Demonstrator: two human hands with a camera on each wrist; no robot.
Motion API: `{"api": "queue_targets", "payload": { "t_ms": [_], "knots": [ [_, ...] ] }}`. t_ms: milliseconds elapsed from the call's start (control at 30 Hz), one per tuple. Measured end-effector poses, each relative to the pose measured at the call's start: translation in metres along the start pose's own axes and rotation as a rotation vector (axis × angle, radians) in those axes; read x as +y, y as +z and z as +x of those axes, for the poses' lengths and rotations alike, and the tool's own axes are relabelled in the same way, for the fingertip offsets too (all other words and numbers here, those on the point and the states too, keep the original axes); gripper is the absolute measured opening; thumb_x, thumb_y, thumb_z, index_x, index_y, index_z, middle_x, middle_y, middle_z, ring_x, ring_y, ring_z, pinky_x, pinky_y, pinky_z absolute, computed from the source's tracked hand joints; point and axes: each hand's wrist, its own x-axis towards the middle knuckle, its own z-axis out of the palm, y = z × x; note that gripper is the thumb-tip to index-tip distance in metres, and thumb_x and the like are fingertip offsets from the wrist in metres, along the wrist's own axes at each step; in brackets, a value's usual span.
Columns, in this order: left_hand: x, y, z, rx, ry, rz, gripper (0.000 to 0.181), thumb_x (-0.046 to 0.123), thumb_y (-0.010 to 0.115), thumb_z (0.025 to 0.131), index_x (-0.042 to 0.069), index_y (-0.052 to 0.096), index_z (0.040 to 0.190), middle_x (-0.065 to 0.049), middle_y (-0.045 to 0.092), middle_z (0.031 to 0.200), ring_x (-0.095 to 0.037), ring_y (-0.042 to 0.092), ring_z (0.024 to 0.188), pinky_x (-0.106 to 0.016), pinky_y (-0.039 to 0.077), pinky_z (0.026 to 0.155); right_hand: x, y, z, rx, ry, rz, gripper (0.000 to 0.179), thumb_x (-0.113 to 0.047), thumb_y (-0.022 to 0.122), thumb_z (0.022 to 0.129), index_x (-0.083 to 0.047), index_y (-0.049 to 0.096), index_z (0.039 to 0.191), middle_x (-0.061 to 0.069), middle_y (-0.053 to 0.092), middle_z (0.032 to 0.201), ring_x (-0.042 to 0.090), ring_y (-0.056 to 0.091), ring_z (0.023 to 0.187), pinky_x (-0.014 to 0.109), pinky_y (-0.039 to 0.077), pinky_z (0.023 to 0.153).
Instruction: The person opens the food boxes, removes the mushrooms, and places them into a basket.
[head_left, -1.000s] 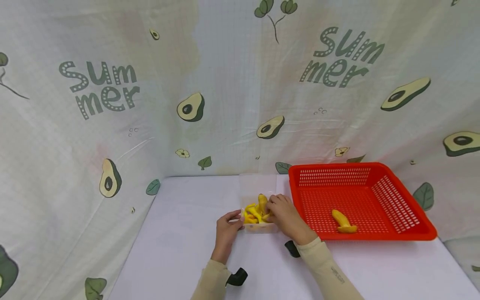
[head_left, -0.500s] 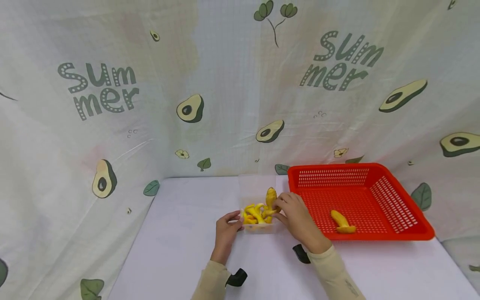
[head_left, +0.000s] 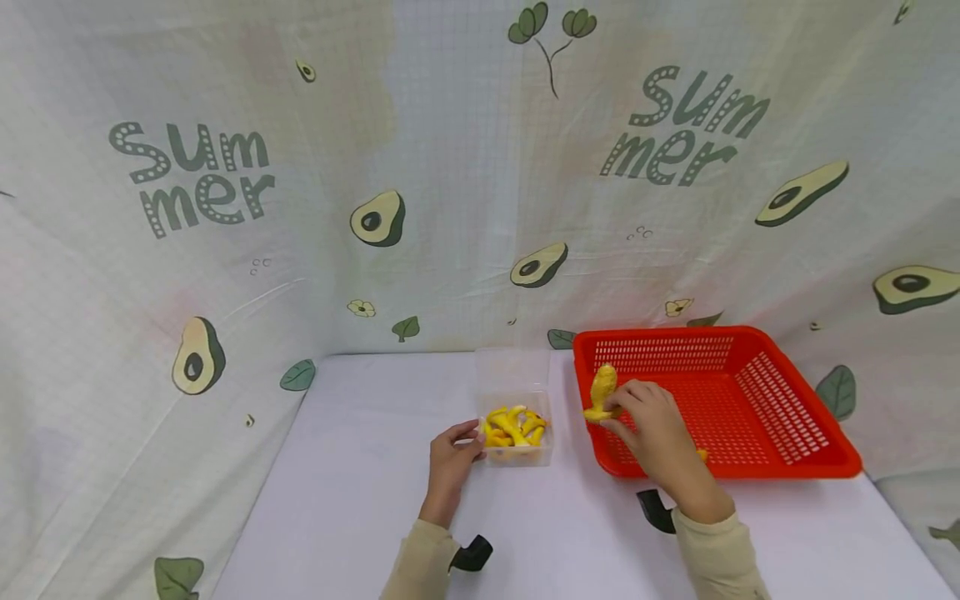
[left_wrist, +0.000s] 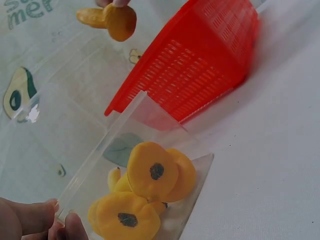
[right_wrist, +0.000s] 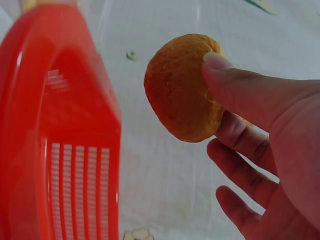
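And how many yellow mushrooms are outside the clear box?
2: one mushroom in the right hand, another in the basket, mostly hidden by that hand; more may hide.

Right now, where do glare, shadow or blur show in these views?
Head: fairly even light, faint shadow under the front of the red basket; left wrist: a white glare spot on the clear lid; right wrist: near basket rim soft, held mushroom crisper.
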Motion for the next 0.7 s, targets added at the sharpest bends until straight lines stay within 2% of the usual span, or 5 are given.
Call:
{"api": "queue_targets", "payload": {
  "t_ms": [167,267,400,533,700],
  "knots": [
    [0.0,-0.001,-0.002,-0.007,0.016,-0.02,0.037,-0.007,0.073,0.094,-0.014,0.067,0.129,-0.022,0.064,0.109,-0.014,0.064,0.077,-0.025,0.064,0.07,0.017,-0.014,-0.01,-0.029,0.071,-0.02,0.032,-0.001,0.094,0.071,-0.007,0.071,0.092,0.005,0.064,0.094,0.035,0.06,0.097,0.056,0.05,0.086],
    [-0.001,-0.002,-0.003,-0.012,0.018,-0.024,0.037,-0.007,0.073,0.094,-0.014,0.067,0.129,-0.02,0.064,0.107,-0.014,0.063,0.077,-0.025,0.064,0.07,0.024,-0.022,-0.017,-0.077,0.134,-0.021,0.028,-0.004,0.093,0.075,-0.006,0.071,0.093,0.006,0.065,0.093,0.036,0.06,0.097,0.062,0.049,0.089],
    [-0.001,-0.004,-0.004,-0.007,0.005,-0.014,0.036,-0.007,0.073,0.094,-0.013,0.068,0.128,-0.017,0.064,0.106,-0.013,0.063,0.077,-0.024,0.064,0.07,0.032,-0.028,-0.026,-0.14,0.2,-0.025,0.025,-0.005,0.091,0.079,-0.005,0.072,0.095,0.007,0.065,0.094,0.034,0.059,0.094,0.062,0.049,0.09],
    [-0.002,-0.005,-0.006,-0.004,-0.01,-0.003,0.035,-0.006,0.073,0.095,-0.011,0.068,0.129,-0.017,0.063,0.107,-0.014,0.063,0.079,-0.023,0.064,0.071,0.036,-0.032,-0.032,-0.124,0.215,-0.029,0.025,-0.005,0.09,0.08,-0.003,0.071,0.097,0.01,0.065,0.095,0.036,0.059,0.093,0.063,0.048,0.088],
    [-0.002,-0.007,-0.009,-0.007,-0.013,0.001,0.035,-0.006,0.073,0.094,-0.011,0.068,0.129,-0.017,0.064,0.108,-0.015,0.063,0.079,-0.024,0.064,0.071,0.031,-0.032,-0.035,-0.093,0.224,-0.007,0.028,-0.003,0.088,0.083,0.0,0.072,0.105,0.016,0.067,0.103,0.042,0.058,0.102,0.068,0.045,0.093]
  ]
}}
